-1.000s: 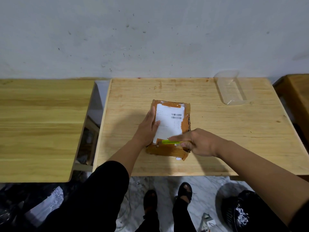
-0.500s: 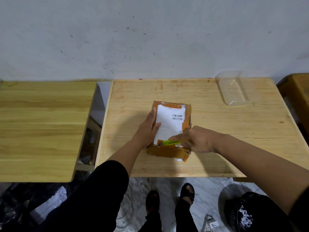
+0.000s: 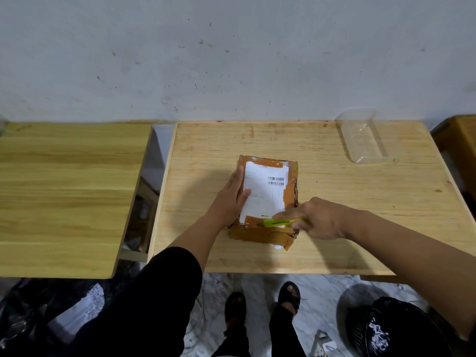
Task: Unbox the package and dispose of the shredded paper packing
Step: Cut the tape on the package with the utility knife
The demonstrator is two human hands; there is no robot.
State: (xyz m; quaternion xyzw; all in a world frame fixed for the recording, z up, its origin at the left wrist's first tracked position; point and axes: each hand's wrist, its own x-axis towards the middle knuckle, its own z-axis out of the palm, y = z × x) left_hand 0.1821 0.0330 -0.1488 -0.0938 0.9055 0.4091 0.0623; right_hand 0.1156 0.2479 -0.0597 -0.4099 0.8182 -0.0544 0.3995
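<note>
Two hands busy: left hand (image 3: 233,199) flat on taped package (image 3: 268,199), right hand (image 3: 318,219) gripping green cutter (image 3: 279,222).

Barcodes on pkg label (image 3: 265,191), txt too small.

wooden table (image 3: 334,228), taped package (image 3: 265,235), clear container (image 3: 363,140)

On my table (image 3: 334,202) the package (image 3: 268,202) sits mid-surface, flanked by my left hand (image 3: 231,199) on its left edge and my right hand (image 3: 318,219) with the green cutter (image 3: 279,222) across its near end. Bare wood lies open to the far side. A clear plastic container (image 3: 363,140) occupies the far right corner. A second table (image 3: 67,197) stands apart on the left.
</note>
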